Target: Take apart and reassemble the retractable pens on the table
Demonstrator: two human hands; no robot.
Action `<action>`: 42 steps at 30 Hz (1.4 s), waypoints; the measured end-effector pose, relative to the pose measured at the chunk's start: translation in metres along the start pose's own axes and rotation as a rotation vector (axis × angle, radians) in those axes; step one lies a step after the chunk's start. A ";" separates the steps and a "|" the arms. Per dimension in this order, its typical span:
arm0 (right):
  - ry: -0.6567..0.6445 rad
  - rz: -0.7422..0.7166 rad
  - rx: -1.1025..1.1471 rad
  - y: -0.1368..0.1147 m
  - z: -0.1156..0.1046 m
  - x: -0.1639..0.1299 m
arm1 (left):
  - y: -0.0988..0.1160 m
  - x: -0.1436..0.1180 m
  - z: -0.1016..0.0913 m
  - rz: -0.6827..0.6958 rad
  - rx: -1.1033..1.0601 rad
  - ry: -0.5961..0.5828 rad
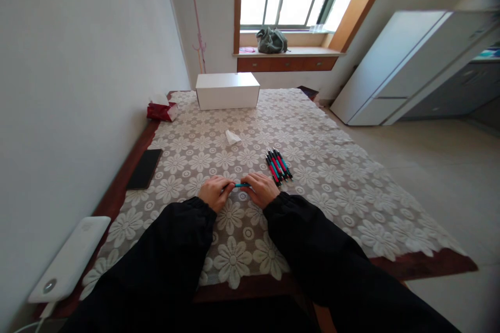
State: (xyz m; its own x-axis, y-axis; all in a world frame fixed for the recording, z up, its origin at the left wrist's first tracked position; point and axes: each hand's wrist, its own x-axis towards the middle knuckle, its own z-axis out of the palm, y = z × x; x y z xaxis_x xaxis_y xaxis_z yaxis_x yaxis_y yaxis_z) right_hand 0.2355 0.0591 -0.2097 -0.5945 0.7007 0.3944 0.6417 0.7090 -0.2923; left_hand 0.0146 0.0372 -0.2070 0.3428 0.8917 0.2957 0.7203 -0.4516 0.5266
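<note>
Between my two hands a teal pen (242, 185) lies level, just over the lace tablecloth (232, 257). The fingers of my left hand (215, 191) pinch its left end. My right hand (261, 189) grips the other end, and its fingers hide that part of the pen. Just right of my right hand, several red and teal pens (278, 166) with black ends lie side by side in a bunch. A crumpled white tissue (233, 138) rests on the cloth beyond my hands.
A long white box (227, 92) stands at the table's far end, with a red tissue pack (162, 110) to its left. Along the left edge lie a black phone-like slab (144, 169) and a white device (72, 257) with a cable. The wall borders the left side.
</note>
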 end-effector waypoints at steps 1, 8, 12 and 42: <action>-0.001 -0.005 -0.003 0.000 0.000 0.000 | 0.000 0.000 0.000 0.003 0.000 -0.007; -0.057 -0.017 -0.041 -0.001 -0.001 -0.001 | 0.001 0.000 -0.002 0.018 0.016 0.004; -0.068 0.001 -0.031 -0.002 0.000 -0.001 | 0.003 0.000 -0.003 0.021 0.027 0.000; 0.113 0.116 0.028 -0.001 -0.005 0.001 | 0.011 0.000 -0.010 -0.123 0.017 0.002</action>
State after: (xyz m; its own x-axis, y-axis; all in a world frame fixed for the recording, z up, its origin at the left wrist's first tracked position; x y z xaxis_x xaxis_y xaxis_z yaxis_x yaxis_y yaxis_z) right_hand 0.2362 0.0587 -0.2041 -0.4580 0.7659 0.4512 0.6885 0.6267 -0.3649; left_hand 0.0169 0.0315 -0.1934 0.2499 0.9402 0.2314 0.7668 -0.3381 0.5456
